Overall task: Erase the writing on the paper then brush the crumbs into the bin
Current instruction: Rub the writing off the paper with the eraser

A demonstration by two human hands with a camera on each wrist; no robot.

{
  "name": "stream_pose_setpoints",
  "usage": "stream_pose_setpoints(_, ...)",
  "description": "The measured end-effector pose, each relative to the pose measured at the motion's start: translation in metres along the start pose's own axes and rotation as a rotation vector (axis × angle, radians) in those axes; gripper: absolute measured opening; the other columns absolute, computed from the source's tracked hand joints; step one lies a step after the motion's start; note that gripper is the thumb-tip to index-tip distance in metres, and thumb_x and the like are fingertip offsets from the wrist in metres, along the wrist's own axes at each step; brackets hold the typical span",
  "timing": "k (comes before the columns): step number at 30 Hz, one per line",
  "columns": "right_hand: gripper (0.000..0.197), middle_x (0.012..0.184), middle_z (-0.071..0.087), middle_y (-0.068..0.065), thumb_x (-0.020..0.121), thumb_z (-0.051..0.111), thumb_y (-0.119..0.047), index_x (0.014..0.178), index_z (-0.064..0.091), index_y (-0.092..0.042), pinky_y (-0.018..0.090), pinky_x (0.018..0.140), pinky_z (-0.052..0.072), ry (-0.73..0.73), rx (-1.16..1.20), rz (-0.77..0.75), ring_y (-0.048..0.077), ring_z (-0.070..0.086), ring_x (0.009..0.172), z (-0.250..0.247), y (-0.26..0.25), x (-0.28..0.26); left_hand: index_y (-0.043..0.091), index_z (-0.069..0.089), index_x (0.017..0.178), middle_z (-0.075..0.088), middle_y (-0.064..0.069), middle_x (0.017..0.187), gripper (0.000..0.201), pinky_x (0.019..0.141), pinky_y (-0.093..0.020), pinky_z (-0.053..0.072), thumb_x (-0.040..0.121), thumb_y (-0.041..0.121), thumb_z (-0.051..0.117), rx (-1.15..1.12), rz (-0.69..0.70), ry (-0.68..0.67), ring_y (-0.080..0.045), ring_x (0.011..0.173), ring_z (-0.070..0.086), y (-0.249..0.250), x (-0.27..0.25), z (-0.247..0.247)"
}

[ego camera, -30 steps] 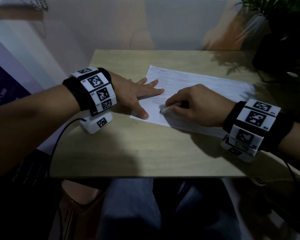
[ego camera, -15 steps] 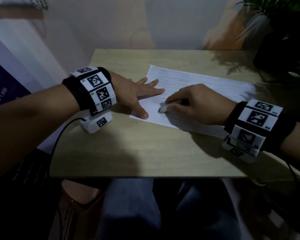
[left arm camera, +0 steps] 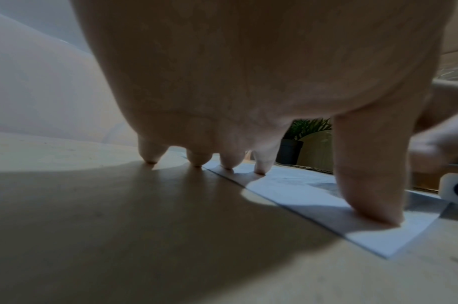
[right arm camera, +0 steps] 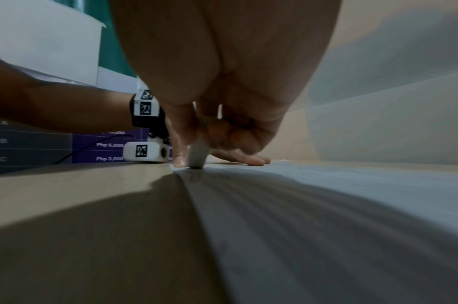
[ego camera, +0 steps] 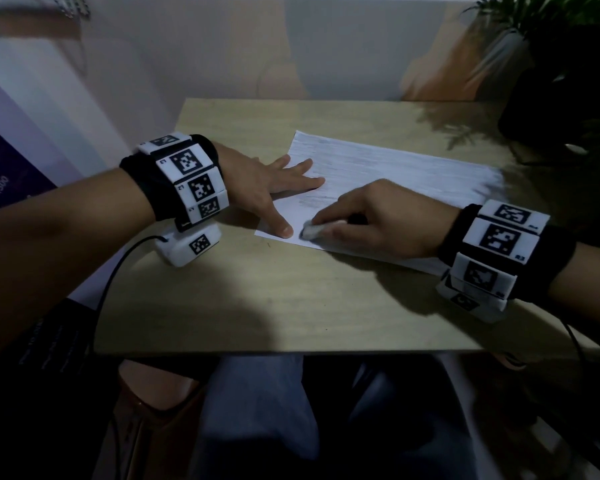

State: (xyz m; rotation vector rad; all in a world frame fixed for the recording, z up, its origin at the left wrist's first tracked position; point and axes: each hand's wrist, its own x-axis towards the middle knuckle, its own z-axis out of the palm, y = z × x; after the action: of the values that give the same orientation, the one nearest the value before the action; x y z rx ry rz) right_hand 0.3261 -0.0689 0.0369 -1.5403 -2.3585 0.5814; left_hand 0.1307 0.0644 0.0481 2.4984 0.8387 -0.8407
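1. Fingers (ego camera: 329,230) of the right hand (ego camera: 378,220) pinch a white eraser (ego camera: 310,231), its tip on the paper (ego camera: 395,174).
2. The left hand (ego camera: 267,181) lies spread flat, pinning the paper's near-left corner.
3. The paper, with faint grey lines, lies on the counter (ego camera: 274,299).

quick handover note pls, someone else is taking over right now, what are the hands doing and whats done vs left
Left hand: flat, fingers spread, thumb and fingers pressing the paper's near-left corner to the table.
Right hand: grips the eraser, its tip on the paper beside the left thumb.
Done: erasing is under way.
Left: faint grey marks still show across the sheet, so keep erasing, then brush the crumbs into the bin. No bin or crumbs can be made out in any view.
Plant stands at the far right corner.
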Motion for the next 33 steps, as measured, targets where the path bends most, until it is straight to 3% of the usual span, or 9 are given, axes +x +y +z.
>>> stream_pose_setpoints(3, 0.034, 0.087, 0.073, -0.01, 0.094, 0.051, -0.058, 0.105, 0.075, -0.037, 0.032, 0.079, 0.051, 0.063, -0.017, 0.05, 0.009, 0.063, 0.08, 0.0, 0.004, 0.003, 0.049, -0.013, 0.157, -0.031, 0.018, 0.163, 0.102, 0.124, -0.05, -0.012, 0.09, 0.06, 0.063, 0.003, -0.002, 0.003, -0.011, 0.151, -0.028, 0.001, -0.001, 0.0)
stream_pose_setpoints(6, 0.048, 0.074, 0.066, 0.0, 0.097, 0.044, -0.061, 0.091, 0.07, -0.02, 0.04, 0.072, 0.051, 0.135, -0.191, 0.054, 0.018, 0.058, 0.072, 0.001, 0.01, 0.005, 0.049, -0.013, 0.157, -0.03, 0.018, 0.164, 0.101, 0.124, -0.049, -0.013, 0.091, 0.058, 0.063, -0.005, -0.001, 0.005, -0.01, 0.151, -0.028, 0.002, -0.002, 0.0)
stream_pose_setpoints(11, 0.029, 0.092, 0.074, -0.013, 0.093, 0.058, -0.055, 0.109, 0.075, -0.038, 0.02, 0.078, 0.048, -0.012, 0.063, 0.007, 0.006, 0.065, 0.086, 0.0, -0.002, 0.0, 0.05, -0.012, 0.157, -0.03, 0.018, 0.163, 0.102, 0.124, -0.048, -0.013, 0.09, 0.06, 0.063, 0.003, -0.004, 0.002, -0.01, 0.151, -0.027, 0.0, -0.001, 0.0)
stream_pose_setpoints(16, 0.042, 0.072, 0.063, -0.003, 0.099, 0.047, -0.055, 0.091, 0.071, -0.022, 0.036, 0.071, 0.049, 0.136, -0.172, 0.012, 0.017, 0.058, 0.071, 0.002, 0.01, 0.005, 0.05, -0.012, 0.157, -0.03, 0.019, 0.163, 0.102, 0.124, -0.048, -0.013, 0.09, 0.06, 0.064, -0.006, 0.003, 0.004, -0.009, 0.151, -0.028, 0.0, 0.0, -0.001)
stream_pose_setpoints(20, 0.033, 0.09, 0.071, -0.016, 0.093, 0.055, -0.055, 0.11, 0.075, -0.035, 0.018, 0.077, 0.047, -0.015, 0.059, -0.035, 0.003, 0.063, 0.084, 0.001, -0.002, -0.001, 0.051, -0.013, 0.156, -0.03, 0.018, 0.163, 0.103, 0.124, -0.048, -0.013, 0.089, 0.062, 0.064, 0.009, 0.001, -0.003, -0.009, 0.151, -0.028, -0.001, 0.002, 0.0)
stream_pose_setpoints(25, 0.041, 0.069, 0.06, 0.0, 0.099, 0.048, -0.052, 0.087, 0.069, -0.018, 0.039, 0.07, 0.049, 0.145, -0.188, 0.005, 0.016, 0.056, 0.069, 0.003, 0.008, 0.005, 0.05, -0.013, 0.156, -0.031, 0.019, 0.163, 0.102, 0.123, -0.048, -0.012, 0.09, 0.06, 0.064, 0.005, 0.005, 0.003, -0.01, 0.151, -0.028, -0.001, 0.002, 0.0)
stream_pose_setpoints(28, 0.026, 0.079, 0.066, -0.011, 0.098, 0.057, -0.044, 0.108, 0.075, -0.028, 0.022, 0.073, 0.047, 0.003, -0.023, -0.11, 0.01, 0.06, 0.075, 0.003, -0.001, 0.0, 0.051, -0.014, 0.156, -0.031, 0.018, 0.163, 0.102, 0.124, -0.049, -0.012, 0.089, 0.062, 0.063, 0.018, 0.0, -0.005, -0.01, 0.151, -0.029, -0.001, 0.003, -0.001)
stream_pose_setpoints(30, 0.023, 0.079, 0.065, -0.017, 0.097, 0.059, -0.044, 0.113, 0.074, -0.036, 0.015, 0.072, 0.045, -0.02, 0.035, -0.074, 0.005, 0.061, 0.078, 0.002, -0.003, 0.0, 0.051, -0.014, 0.156, -0.031, 0.019, 0.163, 0.103, 0.124, -0.05, -0.012, 0.089, 0.063, 0.063, 0.017, 0.0, -0.006, -0.01, 0.151, -0.029, -0.001, 0.003, -0.001)
stream_pose_setpoints(33, 0.032, 0.071, 0.061, -0.011, 0.099, 0.052, -0.052, 0.097, 0.074, -0.029, 0.028, 0.07, 0.048, 0.127, -0.133, 0.026, 0.01, 0.06, 0.073, 0.003, 0.006, 0.006, 0.051, -0.013, 0.156, -0.031, 0.02, 0.163, 0.102, 0.124, -0.05, -0.012, 0.09, 0.061, 0.064, 0.005, 0.004, -0.001, -0.009, 0.151, -0.029, -0.001, 0.003, 0.0)
